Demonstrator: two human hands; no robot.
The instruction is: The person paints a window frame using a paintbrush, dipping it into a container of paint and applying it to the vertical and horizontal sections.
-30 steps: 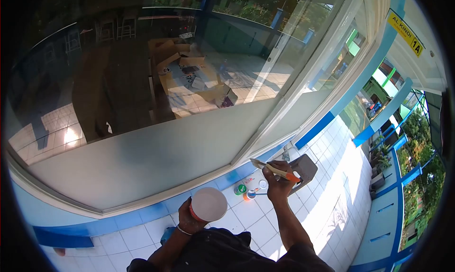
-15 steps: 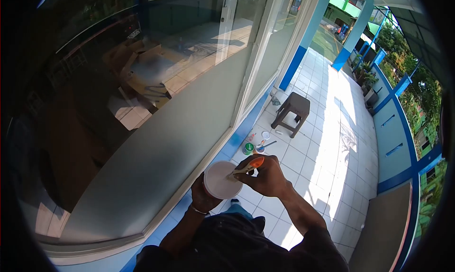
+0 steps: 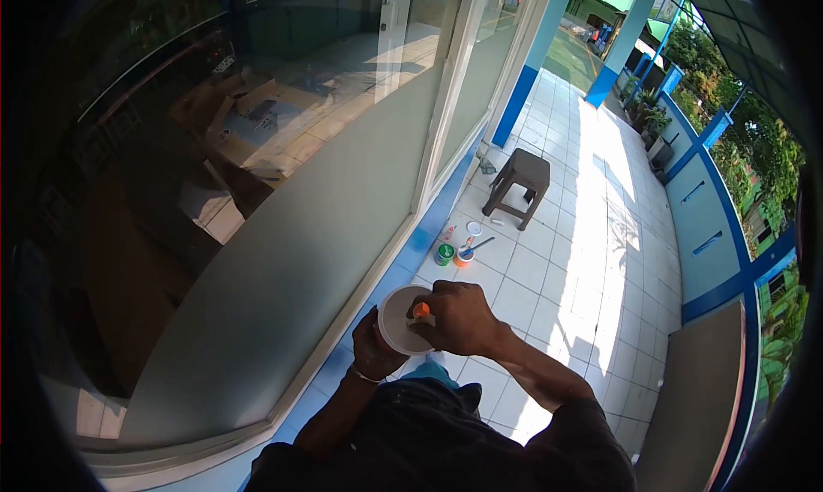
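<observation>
My left hand [image 3: 372, 351] is wrapped round the side of a round plastic tub [image 3: 393, 302], tipped so that its pale inside faces me. Over its mouth, my right hand [image 3: 464, 317] closes on a paintbrush [image 3: 421, 310] with an orange handle end. The brush points down into the tub, and its bristles are hidden by my fingers. Whether the tub holds paint is hard to tell, since the inside is evenly pale. A frosted window [image 3: 283, 295] stands to the left of both hands.
On the tiled floor ahead are a green can [image 3: 444, 255], an orange-and-white pot [image 3: 464, 256] with a blue-handled tool across it, and a white lid [image 3: 474, 229]. Beyond them stands a dark plastic stool [image 3: 518, 183]. A low blue-and-white wall [image 3: 716, 209] runs along the right.
My right hand has shifted left over the tub, and the brush has swung from slanting to nearly upright, its orange end towards me. The view has shifted slightly, with the tub still in my left hand.
</observation>
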